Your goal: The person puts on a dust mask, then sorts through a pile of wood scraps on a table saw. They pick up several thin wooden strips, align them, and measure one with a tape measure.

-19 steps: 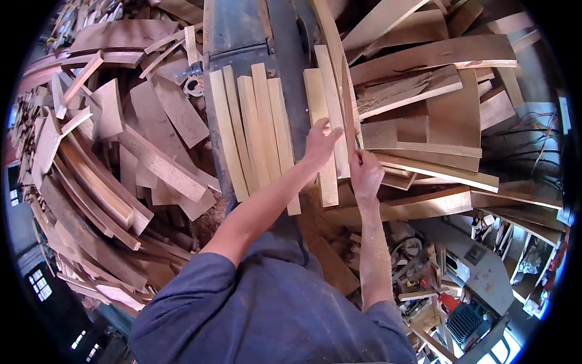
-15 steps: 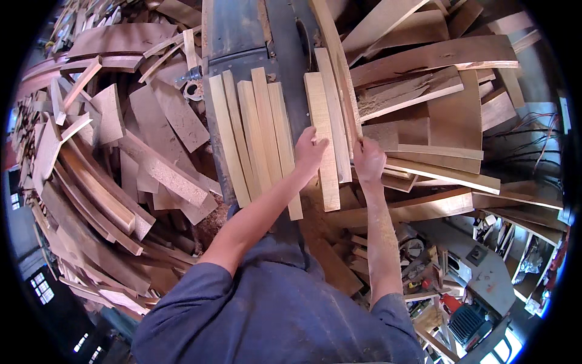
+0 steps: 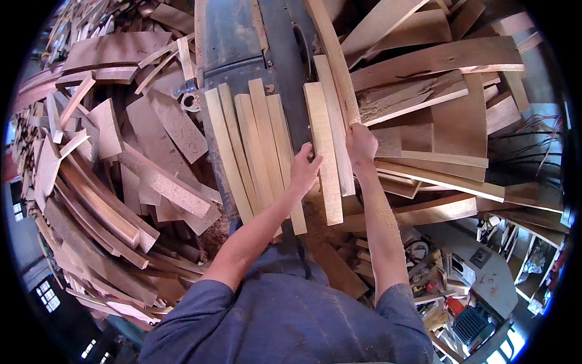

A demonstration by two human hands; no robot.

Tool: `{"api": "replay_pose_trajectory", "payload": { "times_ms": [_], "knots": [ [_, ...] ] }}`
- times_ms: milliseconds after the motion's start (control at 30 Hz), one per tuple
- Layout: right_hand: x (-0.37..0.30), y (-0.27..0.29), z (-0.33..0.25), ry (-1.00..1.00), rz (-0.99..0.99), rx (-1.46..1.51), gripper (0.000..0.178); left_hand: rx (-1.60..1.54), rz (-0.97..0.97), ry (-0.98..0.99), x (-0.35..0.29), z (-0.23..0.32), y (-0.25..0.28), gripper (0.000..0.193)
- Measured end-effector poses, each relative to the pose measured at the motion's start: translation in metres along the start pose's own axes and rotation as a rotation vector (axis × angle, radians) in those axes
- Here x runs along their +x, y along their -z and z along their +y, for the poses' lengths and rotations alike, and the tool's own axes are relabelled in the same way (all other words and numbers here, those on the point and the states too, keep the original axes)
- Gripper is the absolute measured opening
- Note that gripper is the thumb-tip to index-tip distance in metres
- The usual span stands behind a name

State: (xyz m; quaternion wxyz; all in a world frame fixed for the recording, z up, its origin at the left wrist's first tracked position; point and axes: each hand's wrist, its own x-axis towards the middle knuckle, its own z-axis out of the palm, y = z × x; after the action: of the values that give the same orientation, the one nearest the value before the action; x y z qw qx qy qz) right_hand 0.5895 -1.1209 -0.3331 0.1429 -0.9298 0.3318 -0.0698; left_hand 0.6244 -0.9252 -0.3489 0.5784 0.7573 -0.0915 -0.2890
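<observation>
My left hand (image 3: 305,168) is beside the left edge of a pale wooden strip (image 3: 324,158), thumb and forefinger apart, with nothing held. My right hand (image 3: 362,145) is closed around the near end of a long wooden board (image 3: 335,54) that runs away along the right of the machine table (image 3: 233,39). Between that board and the pale strip stands a second narrow strip (image 3: 332,109). Several more pale strips (image 3: 254,145) lie side by side on the table, left of my left hand.
A dark slot (image 3: 300,43) opens in the table's far part. Heaped offcuts and curved boards (image 3: 97,194) crowd the left; more planks (image 3: 436,57) are stacked at right. A motor (image 3: 471,324) and a grey machine top (image 3: 488,276) stand at the lower right.
My left hand has shifted slightly left and nearer, off the pale strip's top. My right hand stays at the board's end. The whole view has moved a little.
</observation>
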Motion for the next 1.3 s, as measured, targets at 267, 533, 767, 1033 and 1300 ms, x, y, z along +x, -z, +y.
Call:
{"api": "replay_pose_trajectory", "payload": {
  "times_ms": [267, 533, 767, 1033, 1300],
  "knots": [
    [-0.021, 0.04, -0.019, -0.005, 0.121, 0.071, 0.019, 0.034, -0.039, -0.038, 0.024, -0.019, -0.013, 0.044],
    [-0.265, 0.056, 0.0, -0.576, 0.018, 0.58, 0.019, 0.156, 0.138, -0.271, 0.028, -0.02, -0.023, 0.025],
    [-0.313, 0.009, -0.004, -1.029, -0.476, 1.464, 0.04, 0.314, 0.104, -0.201, 0.027, -0.015, -0.024, 0.027],
    [-0.307, 0.008, 0.009, -1.046, -0.35, 1.251, 0.036, 0.219, 0.026, -0.196, 0.024, -0.002, -0.023, 0.032],
    [-0.29, 0.005, 0.015, -0.917, -0.318, 1.019, 0.038, 0.251, 0.043, -0.121, 0.026, 0.007, -0.026, 0.019]
  ]
}}
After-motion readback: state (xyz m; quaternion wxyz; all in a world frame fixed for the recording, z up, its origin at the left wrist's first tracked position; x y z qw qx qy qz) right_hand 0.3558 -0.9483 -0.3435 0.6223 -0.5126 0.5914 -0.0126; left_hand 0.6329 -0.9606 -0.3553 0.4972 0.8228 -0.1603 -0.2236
